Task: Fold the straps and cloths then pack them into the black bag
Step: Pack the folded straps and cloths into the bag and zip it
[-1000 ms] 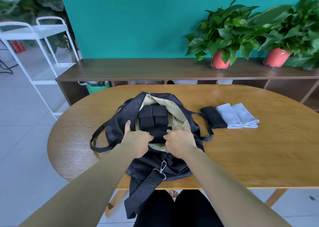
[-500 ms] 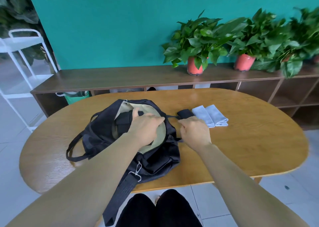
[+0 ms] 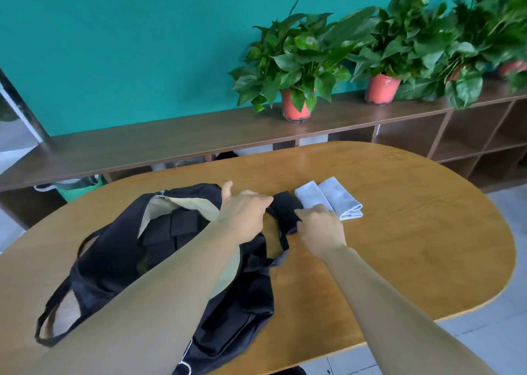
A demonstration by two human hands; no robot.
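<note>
The black bag (image 3: 114, 249) lies open on the left of the wooden table (image 3: 413, 246), its beige lining showing and several folded black straps (image 3: 174, 227) inside. Just right of the bag lies another folded black strap (image 3: 286, 207). Two folded light grey-blue cloths (image 3: 310, 196) (image 3: 340, 199) lie side by side to its right. My left hand (image 3: 245, 212) reaches over the bag's right rim with fingers stretched toward this strap. My right hand (image 3: 320, 226) has its fingers curled on the strap's near right edge.
A long dark wooden sideboard (image 3: 171, 138) with open cubbies runs behind the table, carrying potted plants (image 3: 296, 109) in red pots. A green bag (image 3: 79, 185) sits under it at the left. The bag's handles (image 3: 54, 312) trail toward the table's near left edge.
My view has swung right. My left hand left the bag's opening and moved right toward the loose black strap. My right hand moved from the bag onto that strap.
</note>
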